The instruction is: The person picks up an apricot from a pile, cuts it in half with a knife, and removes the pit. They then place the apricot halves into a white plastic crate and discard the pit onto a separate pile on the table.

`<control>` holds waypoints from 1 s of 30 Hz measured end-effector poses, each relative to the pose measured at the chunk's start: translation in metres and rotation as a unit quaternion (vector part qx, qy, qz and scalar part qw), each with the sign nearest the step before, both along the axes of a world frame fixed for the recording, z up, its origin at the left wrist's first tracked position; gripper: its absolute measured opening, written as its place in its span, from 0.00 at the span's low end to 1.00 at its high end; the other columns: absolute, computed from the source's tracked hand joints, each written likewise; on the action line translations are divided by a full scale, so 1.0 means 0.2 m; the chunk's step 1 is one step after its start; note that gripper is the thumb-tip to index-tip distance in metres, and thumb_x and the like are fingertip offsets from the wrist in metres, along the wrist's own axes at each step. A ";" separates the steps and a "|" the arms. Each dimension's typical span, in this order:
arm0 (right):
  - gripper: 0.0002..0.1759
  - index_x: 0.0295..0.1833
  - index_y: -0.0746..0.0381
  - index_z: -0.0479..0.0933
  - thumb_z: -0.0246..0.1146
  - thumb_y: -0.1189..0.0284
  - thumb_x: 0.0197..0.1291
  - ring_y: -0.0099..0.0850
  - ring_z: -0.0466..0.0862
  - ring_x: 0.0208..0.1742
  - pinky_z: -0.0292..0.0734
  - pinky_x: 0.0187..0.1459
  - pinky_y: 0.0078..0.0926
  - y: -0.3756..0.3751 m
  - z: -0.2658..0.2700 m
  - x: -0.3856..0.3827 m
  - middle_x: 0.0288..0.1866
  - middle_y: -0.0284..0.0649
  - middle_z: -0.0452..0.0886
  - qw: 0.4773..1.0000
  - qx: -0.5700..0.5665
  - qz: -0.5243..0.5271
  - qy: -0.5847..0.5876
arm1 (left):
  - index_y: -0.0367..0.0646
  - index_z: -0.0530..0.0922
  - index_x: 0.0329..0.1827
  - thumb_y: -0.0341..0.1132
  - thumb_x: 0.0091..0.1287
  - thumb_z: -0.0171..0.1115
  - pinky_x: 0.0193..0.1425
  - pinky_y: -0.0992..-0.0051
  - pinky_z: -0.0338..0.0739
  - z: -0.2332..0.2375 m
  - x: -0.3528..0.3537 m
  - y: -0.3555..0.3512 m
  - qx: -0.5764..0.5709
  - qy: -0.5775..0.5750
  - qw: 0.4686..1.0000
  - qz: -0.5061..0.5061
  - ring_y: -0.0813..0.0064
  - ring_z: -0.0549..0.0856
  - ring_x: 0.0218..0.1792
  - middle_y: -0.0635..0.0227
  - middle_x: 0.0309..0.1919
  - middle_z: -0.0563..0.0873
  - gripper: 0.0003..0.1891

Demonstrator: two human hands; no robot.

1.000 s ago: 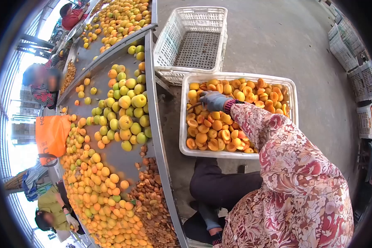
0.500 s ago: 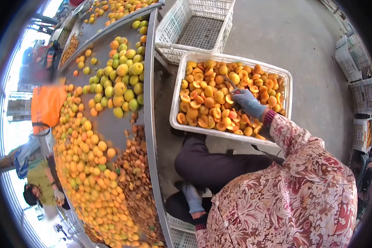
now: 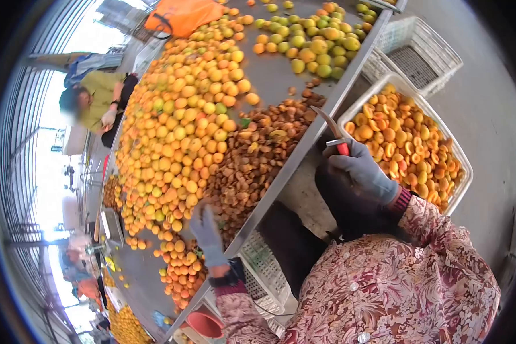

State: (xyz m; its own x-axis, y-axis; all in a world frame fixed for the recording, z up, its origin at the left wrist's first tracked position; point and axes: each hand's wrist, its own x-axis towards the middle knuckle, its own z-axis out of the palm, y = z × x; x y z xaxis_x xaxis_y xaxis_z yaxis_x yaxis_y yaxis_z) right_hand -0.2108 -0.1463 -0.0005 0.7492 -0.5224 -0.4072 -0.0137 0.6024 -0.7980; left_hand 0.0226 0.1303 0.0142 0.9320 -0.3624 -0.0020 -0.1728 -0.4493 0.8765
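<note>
My right hand (image 3: 364, 172), in a grey glove, is closed round the red handle of a curved knife (image 3: 330, 126), its blade pointing up and left over the table's metal edge (image 3: 292, 175). Gloved too, my left hand (image 3: 207, 234) reaches over the table beside whole orange apricots (image 3: 172, 137) and a heap of brown pits (image 3: 258, 155); its fingers look apart, slightly blurred, with nothing visible in them. Halved apricots (image 3: 410, 137) fill a white crate to the right of my right hand.
An empty white crate (image 3: 441, 51) stands beyond the full one. Green-yellow fruit (image 3: 321, 46) and an orange bag (image 3: 183, 16) lie at the table's far end. Across the table is a person (image 3: 100, 100). A red bucket (image 3: 205, 324) sits near the lower edge.
The view has swung left over the table. My right hand has left the halved fruit in the crate with the knife. My left hand has risen from near my legs to the table.
</note>
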 end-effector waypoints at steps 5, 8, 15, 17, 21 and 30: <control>0.11 0.47 0.63 0.75 0.59 0.78 0.57 0.17 0.71 0.15 0.65 0.16 0.15 0.08 0.01 0.32 0.26 0.36 0.78 0.999 -0.042 0.020 -0.022 | 0.35 0.78 0.46 0.34 0.67 0.52 0.44 0.74 0.75 0.01 0.59 0.38 0.124 -0.202 0.971 0.022 0.75 0.80 0.39 0.64 0.38 0.83 0.12; 0.13 0.49 0.62 0.75 0.58 0.77 0.57 0.18 0.72 0.16 0.67 0.17 0.14 0.10 -0.04 0.39 0.26 0.36 0.79 0.999 -0.040 0.013 0.015 | 0.33 0.77 0.47 0.35 0.66 0.53 0.52 0.75 0.72 0.07 0.76 0.31 -0.059 -0.045 0.989 0.128 0.71 0.80 0.42 0.64 0.41 0.82 0.14; 0.12 0.48 0.65 0.73 0.57 0.77 0.58 0.20 0.72 0.12 0.65 0.11 0.14 0.08 -0.05 0.43 0.27 0.39 0.81 0.993 -0.050 0.055 0.087 | 0.33 0.73 0.58 0.36 0.65 0.55 0.58 0.72 0.70 -0.07 0.98 0.05 0.063 -0.139 0.984 0.089 0.65 0.78 0.53 0.57 0.53 0.79 0.20; 0.12 0.48 0.65 0.74 0.59 0.77 0.57 0.18 0.71 0.13 0.65 0.13 0.15 0.05 -0.02 0.43 0.27 0.39 0.81 0.990 -0.039 0.087 0.100 | 0.35 0.72 0.60 0.36 0.65 0.54 0.60 0.69 0.69 -0.10 1.02 -0.05 0.120 -0.172 0.975 0.077 0.62 0.77 0.56 0.56 0.56 0.78 0.21; 0.12 0.48 0.60 0.77 0.60 0.75 0.56 0.18 0.71 0.14 0.67 0.15 0.16 0.05 -0.18 0.46 0.26 0.36 0.80 0.987 -0.108 0.099 0.071 | 0.36 0.69 0.63 0.37 0.62 0.58 0.64 0.65 0.67 -0.39 1.45 -0.10 0.398 -0.447 0.801 -0.015 0.55 0.75 0.59 0.52 0.58 0.77 0.26; 0.12 0.46 0.56 0.77 0.58 0.73 0.54 0.19 0.71 0.13 0.67 0.14 0.16 0.00 -0.05 0.43 0.22 0.32 0.78 0.984 -0.012 0.154 0.090 | 0.44 0.61 0.69 0.43 0.64 0.59 0.48 0.63 0.78 -0.19 1.37 -0.34 0.412 -0.229 0.882 -0.015 0.58 0.80 0.49 0.51 0.52 0.77 0.31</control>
